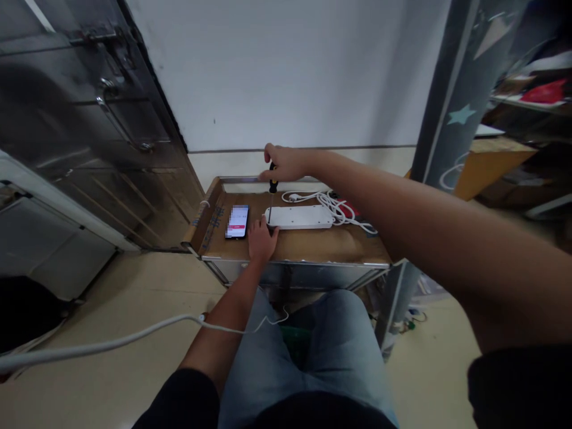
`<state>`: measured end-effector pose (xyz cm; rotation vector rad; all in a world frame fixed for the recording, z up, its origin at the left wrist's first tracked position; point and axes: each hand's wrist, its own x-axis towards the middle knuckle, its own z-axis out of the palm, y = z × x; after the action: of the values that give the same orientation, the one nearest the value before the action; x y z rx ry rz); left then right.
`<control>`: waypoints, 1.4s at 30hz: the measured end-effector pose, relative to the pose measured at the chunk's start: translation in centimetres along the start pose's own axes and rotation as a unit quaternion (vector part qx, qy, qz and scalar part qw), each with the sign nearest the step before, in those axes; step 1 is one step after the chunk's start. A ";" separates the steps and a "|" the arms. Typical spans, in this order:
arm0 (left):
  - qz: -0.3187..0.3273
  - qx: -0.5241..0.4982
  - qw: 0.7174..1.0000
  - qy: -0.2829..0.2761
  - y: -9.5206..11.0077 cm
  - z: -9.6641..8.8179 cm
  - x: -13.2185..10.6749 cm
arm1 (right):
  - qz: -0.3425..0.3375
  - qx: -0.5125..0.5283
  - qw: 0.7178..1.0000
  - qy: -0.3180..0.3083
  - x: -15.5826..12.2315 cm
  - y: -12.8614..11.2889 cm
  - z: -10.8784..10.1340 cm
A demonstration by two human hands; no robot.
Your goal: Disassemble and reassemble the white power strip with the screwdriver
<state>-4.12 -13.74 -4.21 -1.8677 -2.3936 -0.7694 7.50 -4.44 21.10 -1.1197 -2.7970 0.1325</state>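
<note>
A white power strip (300, 217) lies lengthwise on the brown tabletop (308, 251), with small dark screw holes along its upper face. My right hand (286, 164) is closed around the dark handle of a screwdriver (273, 186), which stands upright. The thin shaft comes down on the left end of the strip; the tip's exact seat is too small to tell. My left hand (263, 239) grips that same left end, its fingers close around the lower shaft. Coiled white cable (328, 202) with a plug runs from the strip's right end.
A phone (236, 222) with a lit screen lies left of my left hand. Something red (347, 208) sits behind the cable. A white wall (290, 77) rises behind the table, a metal door (89, 119) stands left, and a grey post (440, 119) right. A white cord (134, 336) crosses my left forearm.
</note>
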 end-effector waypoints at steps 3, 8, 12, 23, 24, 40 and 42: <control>-0.004 0.001 1.000 -0.001 0.1 -0.1 0.0 | -0.011 0.016 0.998 -0.057 -0.2 0.0 -0.8; -0.004 0.002 1.000 -0.006 0.2 -0.1 0.1 | -0.010 0.025 0.998 -0.060 -0.5 -0.4 -1.4; -0.005 0.002 1.000 -0.004 0.2 -0.2 0.0 | 0.016 0.018 1.000 -0.003 -0.6 -0.5 -0.6; -0.001 -0.011 1.000 0.007 0.1 -0.2 0.0 | -0.058 0.009 0.998 -0.017 -0.3 -0.3 0.2; -0.002 -0.012 1.000 0.007 0.0 -0.1 0.0 | -0.067 0.013 0.998 -0.016 -0.3 -0.2 0.1; -0.010 -0.018 1.000 -0.006 0.2 -0.2 -0.2 | -0.069 -0.039 0.997 0.005 -1.5 -0.7 0.8; -0.011 -0.022 1.000 -0.007 0.2 -0.2 -0.1 | -0.079 -0.036 0.996 -0.025 -1.7 -0.2 0.5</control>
<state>-3.93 -13.91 -3.98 -1.8728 -2.4294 -0.8189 8.53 -5.73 20.52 -0.9158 -2.9417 0.0455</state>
